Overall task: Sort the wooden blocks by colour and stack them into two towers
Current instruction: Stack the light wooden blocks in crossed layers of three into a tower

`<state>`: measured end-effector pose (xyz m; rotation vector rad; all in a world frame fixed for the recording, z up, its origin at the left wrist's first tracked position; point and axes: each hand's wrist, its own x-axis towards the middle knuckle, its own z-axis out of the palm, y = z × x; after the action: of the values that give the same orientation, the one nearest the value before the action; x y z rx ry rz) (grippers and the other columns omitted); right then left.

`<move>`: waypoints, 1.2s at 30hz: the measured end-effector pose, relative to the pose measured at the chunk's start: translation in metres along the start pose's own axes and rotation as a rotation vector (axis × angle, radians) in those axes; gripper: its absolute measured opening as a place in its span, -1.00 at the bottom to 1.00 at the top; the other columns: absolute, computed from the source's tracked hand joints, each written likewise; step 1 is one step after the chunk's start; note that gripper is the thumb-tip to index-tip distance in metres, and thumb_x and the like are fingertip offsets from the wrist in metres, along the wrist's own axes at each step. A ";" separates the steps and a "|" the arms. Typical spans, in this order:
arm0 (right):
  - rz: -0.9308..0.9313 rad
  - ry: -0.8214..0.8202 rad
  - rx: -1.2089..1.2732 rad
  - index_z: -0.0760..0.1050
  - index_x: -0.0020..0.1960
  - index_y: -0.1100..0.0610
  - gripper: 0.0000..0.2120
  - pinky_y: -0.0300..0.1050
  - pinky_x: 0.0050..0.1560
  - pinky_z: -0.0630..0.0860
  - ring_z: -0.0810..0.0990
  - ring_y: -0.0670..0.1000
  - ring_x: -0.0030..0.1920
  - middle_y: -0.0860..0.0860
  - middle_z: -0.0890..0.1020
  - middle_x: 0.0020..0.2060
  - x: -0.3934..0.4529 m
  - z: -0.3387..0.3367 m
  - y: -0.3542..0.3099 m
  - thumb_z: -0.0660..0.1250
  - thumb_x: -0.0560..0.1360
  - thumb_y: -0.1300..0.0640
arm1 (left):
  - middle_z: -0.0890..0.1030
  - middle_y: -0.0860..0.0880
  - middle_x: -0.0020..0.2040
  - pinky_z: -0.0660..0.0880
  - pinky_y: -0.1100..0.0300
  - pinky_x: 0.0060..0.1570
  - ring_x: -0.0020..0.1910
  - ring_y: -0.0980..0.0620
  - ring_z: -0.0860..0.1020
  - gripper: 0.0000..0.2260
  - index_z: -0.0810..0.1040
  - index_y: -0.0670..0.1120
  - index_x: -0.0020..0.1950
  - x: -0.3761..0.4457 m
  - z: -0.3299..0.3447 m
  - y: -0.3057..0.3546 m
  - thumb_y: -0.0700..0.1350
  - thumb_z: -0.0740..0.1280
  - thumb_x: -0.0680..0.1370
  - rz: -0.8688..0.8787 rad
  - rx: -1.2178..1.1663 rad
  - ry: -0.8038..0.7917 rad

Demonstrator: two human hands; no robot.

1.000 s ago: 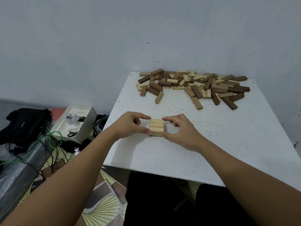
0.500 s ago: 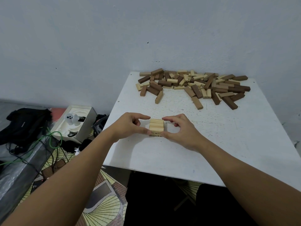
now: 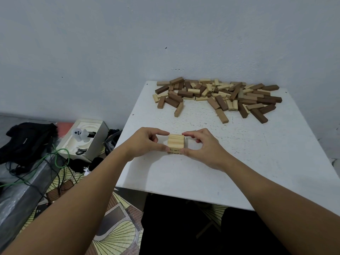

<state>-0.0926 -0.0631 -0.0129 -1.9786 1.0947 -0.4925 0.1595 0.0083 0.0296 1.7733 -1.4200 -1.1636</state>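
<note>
While both hands (image 3: 147,142) (image 3: 204,148) pinch it — grip clamped — pale stack (image 3: 176,144) sits between.

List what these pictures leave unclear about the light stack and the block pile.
- Head view: the light stack's left and right faces are covered by the left hand and right hand.
- Its layer count: seams too fine, lower corners behind fingertips.
- The block pile: blocks overlap, so no count per colour.
- Small marks on the stack's front: too small to read.

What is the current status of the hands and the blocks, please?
Left hand and right hand pinching short light wooden block stack. Mixed brown and light block pile unsorted. Nothing obstructing.
</note>
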 end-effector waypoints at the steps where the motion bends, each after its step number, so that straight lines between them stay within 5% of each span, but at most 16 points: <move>1: 0.000 -0.001 -0.002 0.45 0.35 -0.37 -0.40 0.08 0.30 0.48 0.40 -0.10 0.22 -0.21 0.41 0.13 0.000 0.000 0.000 0.54 0.35 -0.32 | 0.43 0.00 -0.30 0.29 0.24 -0.30 -0.27 0.05 0.36 -0.57 0.68 0.11 0.27 0.000 0.000 0.000 -0.11 0.63 0.43 -0.001 -0.001 0.000; 15: 0.024 -0.017 0.016 0.45 0.39 -0.31 -0.35 0.07 0.31 0.47 0.40 -0.09 0.23 -0.18 0.41 0.15 -0.002 -0.003 -0.003 0.52 0.35 -0.35 | 0.46 0.01 -0.26 0.34 0.20 -0.19 -0.26 0.11 0.42 -0.51 0.66 0.12 0.28 -0.003 -0.004 0.005 -0.08 0.67 0.38 -0.029 -0.016 0.012; 21: 0.015 0.084 0.187 0.58 0.29 -0.17 -0.71 -0.08 0.26 0.49 0.50 -0.08 0.14 -0.10 0.47 0.13 0.000 -0.010 -0.005 0.36 0.59 -0.17 | 0.46 0.02 -0.23 0.42 0.13 0.08 -0.11 0.06 0.49 -0.58 0.63 0.15 0.31 0.002 -0.012 0.009 0.07 0.58 0.48 -0.030 -0.103 0.119; 28: 0.019 0.225 0.131 0.59 0.22 -0.10 -0.82 -0.06 0.00 0.60 0.55 -0.06 -0.09 -0.10 0.54 -0.02 0.032 -0.027 -0.004 0.34 0.63 0.02 | 0.43 0.09 -0.32 0.35 0.30 -0.28 -0.36 0.15 0.41 -0.83 0.66 0.05 0.19 0.042 0.006 0.038 0.04 0.40 0.64 0.047 0.092 0.293; 32: 0.084 0.161 -0.018 0.48 0.38 -0.10 -0.67 0.03 0.02 0.64 0.57 -0.06 -0.03 -0.10 0.55 0.01 0.060 -0.040 0.002 0.32 0.63 0.00 | 0.53 0.06 -0.20 0.38 0.25 -0.22 -0.21 0.10 0.47 -0.82 0.67 0.00 0.17 0.082 0.025 0.057 0.03 0.38 0.64 0.134 0.288 0.320; 36: 0.156 0.046 -0.316 0.23 0.58 -0.07 -0.45 0.13 0.12 0.59 0.56 0.03 0.10 -0.05 0.56 0.14 0.091 -0.063 0.016 0.30 0.63 0.01 | 0.61 -0.06 0.19 0.37 0.08 0.24 0.21 -0.01 0.50 -0.64 0.54 0.02 0.44 0.133 0.039 0.073 0.02 0.38 0.65 0.163 0.614 0.284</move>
<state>-0.0921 -0.1735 0.0086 -2.1358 1.4137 -0.2967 0.0989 -0.1354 0.0384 2.0619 -1.8198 -0.3790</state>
